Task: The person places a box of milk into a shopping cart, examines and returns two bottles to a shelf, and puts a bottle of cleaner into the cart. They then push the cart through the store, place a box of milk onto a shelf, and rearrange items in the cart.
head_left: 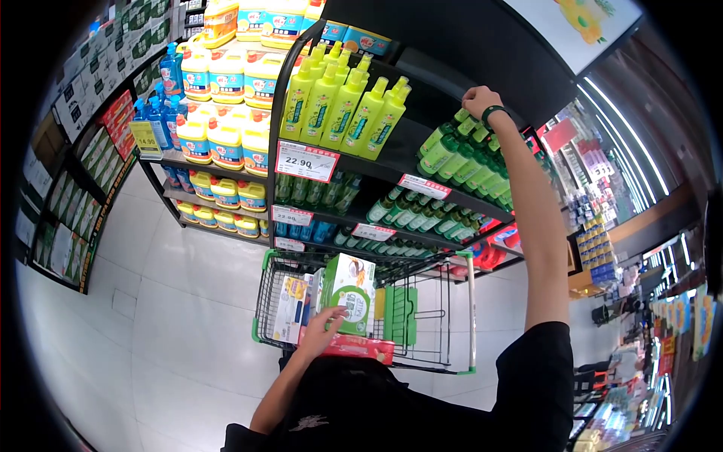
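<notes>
My right hand point(482, 100) reaches up to the shelf on the right, its fingers curled at the top of a green bottle point(461, 115) in the back row. The fingertips seem closed on its cap, though they partly hide it. Rows of similar green bottles point(456, 160) stand in front of and below that hand. My left hand point(322, 331) lies with fingers apart against a green and white box point(351, 290) in the shopping cart point(473, 316). A red box point(354, 348) lies beneath that hand, and a white and blue box point(290, 309) stands to its left.
Yellow-green spray bottles point(343, 105) fill the shelf's left part, above a price tag point(306, 161) reading 22.90. Large yellow jugs point(226, 79) and blue bottles point(158, 113) stand on the shelving to the left. Tiled floor point(181, 301) lies left of the cart.
</notes>
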`<state>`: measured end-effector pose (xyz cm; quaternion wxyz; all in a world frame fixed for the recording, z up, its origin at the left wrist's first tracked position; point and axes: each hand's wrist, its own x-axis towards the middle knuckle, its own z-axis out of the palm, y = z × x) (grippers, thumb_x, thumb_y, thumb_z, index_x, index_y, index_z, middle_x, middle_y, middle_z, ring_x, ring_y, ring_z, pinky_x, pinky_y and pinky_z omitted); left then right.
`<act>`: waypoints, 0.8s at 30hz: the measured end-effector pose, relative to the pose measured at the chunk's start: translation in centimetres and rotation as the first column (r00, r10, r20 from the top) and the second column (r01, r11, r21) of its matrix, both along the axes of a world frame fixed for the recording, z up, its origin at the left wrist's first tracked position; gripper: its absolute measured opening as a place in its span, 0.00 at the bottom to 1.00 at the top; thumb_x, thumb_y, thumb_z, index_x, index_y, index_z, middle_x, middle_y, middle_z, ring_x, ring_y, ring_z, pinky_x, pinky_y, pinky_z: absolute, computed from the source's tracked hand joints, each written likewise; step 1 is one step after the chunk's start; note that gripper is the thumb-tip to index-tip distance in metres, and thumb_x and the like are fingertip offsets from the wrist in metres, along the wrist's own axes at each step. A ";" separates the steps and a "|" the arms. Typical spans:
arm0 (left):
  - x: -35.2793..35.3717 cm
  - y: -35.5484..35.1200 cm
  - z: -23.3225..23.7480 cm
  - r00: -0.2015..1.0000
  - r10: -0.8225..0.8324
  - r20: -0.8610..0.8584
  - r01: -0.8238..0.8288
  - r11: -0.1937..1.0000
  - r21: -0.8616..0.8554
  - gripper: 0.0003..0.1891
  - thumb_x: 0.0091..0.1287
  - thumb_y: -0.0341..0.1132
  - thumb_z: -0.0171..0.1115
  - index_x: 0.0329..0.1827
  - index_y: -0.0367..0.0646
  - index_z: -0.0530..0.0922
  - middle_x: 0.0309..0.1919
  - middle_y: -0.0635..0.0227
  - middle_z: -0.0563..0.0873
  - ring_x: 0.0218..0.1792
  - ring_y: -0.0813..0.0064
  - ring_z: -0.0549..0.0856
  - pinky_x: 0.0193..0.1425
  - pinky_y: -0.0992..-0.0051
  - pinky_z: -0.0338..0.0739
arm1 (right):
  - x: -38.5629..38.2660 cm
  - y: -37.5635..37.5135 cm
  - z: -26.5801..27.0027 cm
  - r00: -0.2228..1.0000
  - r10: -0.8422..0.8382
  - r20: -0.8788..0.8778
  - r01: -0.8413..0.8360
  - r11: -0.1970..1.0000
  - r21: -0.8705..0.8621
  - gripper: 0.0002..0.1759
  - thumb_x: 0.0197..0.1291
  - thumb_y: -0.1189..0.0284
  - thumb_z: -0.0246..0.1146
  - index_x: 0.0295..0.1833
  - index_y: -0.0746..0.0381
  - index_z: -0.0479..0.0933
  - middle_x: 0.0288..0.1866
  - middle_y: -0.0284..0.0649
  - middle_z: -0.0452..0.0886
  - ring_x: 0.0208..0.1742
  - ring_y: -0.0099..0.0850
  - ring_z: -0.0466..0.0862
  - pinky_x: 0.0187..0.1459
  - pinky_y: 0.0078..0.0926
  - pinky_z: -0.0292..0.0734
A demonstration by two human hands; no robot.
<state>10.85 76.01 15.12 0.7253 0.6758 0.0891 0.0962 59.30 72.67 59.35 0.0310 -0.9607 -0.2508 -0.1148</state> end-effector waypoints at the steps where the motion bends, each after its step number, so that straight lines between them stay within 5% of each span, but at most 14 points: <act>1: 0.0 -0.1 0.2 1.000 0.000 0.011 0.000 1.000 0.016 0.17 0.74 0.29 0.60 0.65 0.39 0.79 0.53 0.62 0.89 0.51 0.72 0.85 0.56 0.72 0.80 | -0.4 -0.1 0.0 1.000 -0.002 0.004 0.002 1.000 0.008 0.15 0.57 0.65 0.67 0.49 0.56 0.88 0.51 0.50 0.89 0.57 0.45 0.87 0.62 0.39 0.81; 4: 0.1 -0.3 -0.1 1.000 -0.001 0.029 0.000 0.999 0.042 0.17 0.74 0.29 0.60 0.65 0.40 0.79 0.52 0.62 0.89 0.51 0.72 0.85 0.55 0.72 0.80 | -1.4 -0.6 0.0 1.000 0.021 0.013 -0.023 0.993 0.119 0.19 0.58 0.61 0.69 0.53 0.56 0.87 0.52 0.50 0.89 0.58 0.44 0.87 0.63 0.39 0.80; 8: -0.3 -0.6 -0.4 1.000 0.009 0.002 -0.009 0.999 0.046 0.17 0.74 0.29 0.59 0.65 0.39 0.79 0.51 0.63 0.89 0.51 0.73 0.86 0.51 0.73 0.81 | -2.1 -4.0 -0.3 0.913 0.172 0.369 -0.290 0.911 0.294 0.18 0.62 0.59 0.67 0.51 0.59 0.85 0.47 0.48 0.88 0.53 0.47 0.87 0.57 0.42 0.81; 11: -0.7 -0.5 -1.2 1.000 0.024 0.013 -0.025 0.996 0.085 0.17 0.73 0.29 0.60 0.65 0.39 0.79 0.51 0.62 0.89 0.49 0.74 0.86 0.50 0.74 0.81 | -7.4 -8.6 -0.7 0.757 0.189 0.626 -0.479 0.812 0.334 0.11 0.65 0.66 0.65 0.46 0.61 0.84 0.43 0.45 0.88 0.47 0.43 0.88 0.50 0.40 0.82; 15: -0.7 -1.1 -4.2 0.999 0.037 -0.021 -0.032 0.981 0.193 0.18 0.72 0.30 0.62 0.64 0.41 0.80 0.54 0.58 0.88 0.53 0.64 0.87 0.57 0.68 0.81 | -11.3 -18.1 -4.2 0.613 0.092 0.785 -0.509 0.805 0.304 0.06 0.64 0.74 0.66 0.45 0.62 0.84 0.41 0.43 0.86 0.41 0.41 0.86 0.47 0.35 0.79; 17: -0.5 -1.4 -5.9 0.996 -0.004 -0.085 0.030 0.954 0.298 0.18 0.71 0.32 0.64 0.63 0.41 0.80 0.61 0.53 0.84 0.62 0.56 0.82 0.66 0.61 0.76 | -12.9 -23.4 -7.1 0.751 -0.005 0.660 -0.364 0.831 0.421 0.05 0.67 0.75 0.65 0.45 0.62 0.83 0.43 0.43 0.86 0.44 0.41 0.85 0.48 0.35 0.78; 19: 0.1 -2.5 -7.8 0.997 0.002 -0.076 0.034 0.882 0.470 0.22 0.69 0.38 0.68 0.65 0.44 0.81 0.68 0.47 0.77 0.70 0.47 0.73 0.74 0.57 0.69 | -11.8 -30.3 -11.3 0.746 -0.042 0.664 -0.253 0.905 0.342 0.05 0.67 0.75 0.66 0.46 0.63 0.83 0.44 0.42 0.86 0.45 0.40 0.86 0.50 0.37 0.79; 23: 1.4 -4.3 -13.1 0.977 0.000 -0.212 0.141 0.746 0.651 0.31 0.67 0.49 0.69 0.72 0.50 0.76 0.78 0.43 0.64 0.78 0.35 0.59 0.78 0.47 0.61 | -13.4 -41.6 -19.7 0.927 -0.248 0.283 0.032 0.801 0.598 0.06 0.69 0.73 0.64 0.46 0.63 0.84 0.40 0.43 0.87 0.41 0.37 0.87 0.45 0.32 0.82; 24: 1.7 -4.7 -13.0 0.929 -0.008 -0.369 0.260 0.724 0.639 0.36 0.66 0.54 0.68 0.76 0.53 0.72 0.81 0.44 0.56 0.79 0.33 0.53 0.79 0.42 0.57 | -14.5 -43.7 -21.4 0.932 -0.322 0.167 0.149 0.759 0.634 0.07 0.69 0.72 0.64 0.46 0.63 0.84 0.41 0.43 0.88 0.41 0.37 0.88 0.46 0.31 0.82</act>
